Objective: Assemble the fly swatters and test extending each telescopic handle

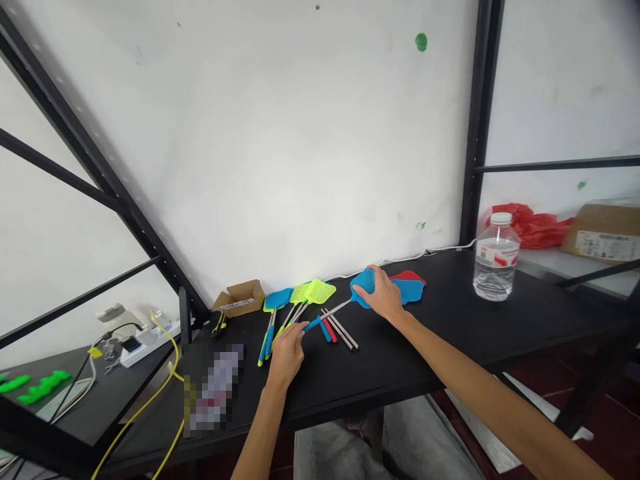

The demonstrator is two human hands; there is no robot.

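The small open brown cardboard box [245, 308] stands at the back of the matte black tabletop [450, 327], near the white wall [320, 147]. To the right of the box, over the tabletop, is the fly swatter with a blue mesh head, a slim silver metal shaft and a blue handle [362, 285], tilted with its head up toward the right. The left hand [287, 353], in front and to the right of the box, pinches the handle between thumb and fingers; the right hand [384, 297], farther right of the box, grasps the mesh head, thumb across its face. Just right of the box lie a swatter with a flat blue head [278, 299] and others with yellow-green mesh heads [320, 291], overlapping, their handles toward the person. Farther right of the box, below the held shaft, lie a short blue handle [325, 330], a short red handle [331, 331] and loose silver metal tubes [343, 331], side by side. Beyond these, on the same side of the box, a loose blue mesh head [412, 290] partly covers a red one [409, 275]. Well apart to the right of the box stands a clear plastic bottle with a white cap [497, 263]. A white power strip [150, 343] lies left of the box.
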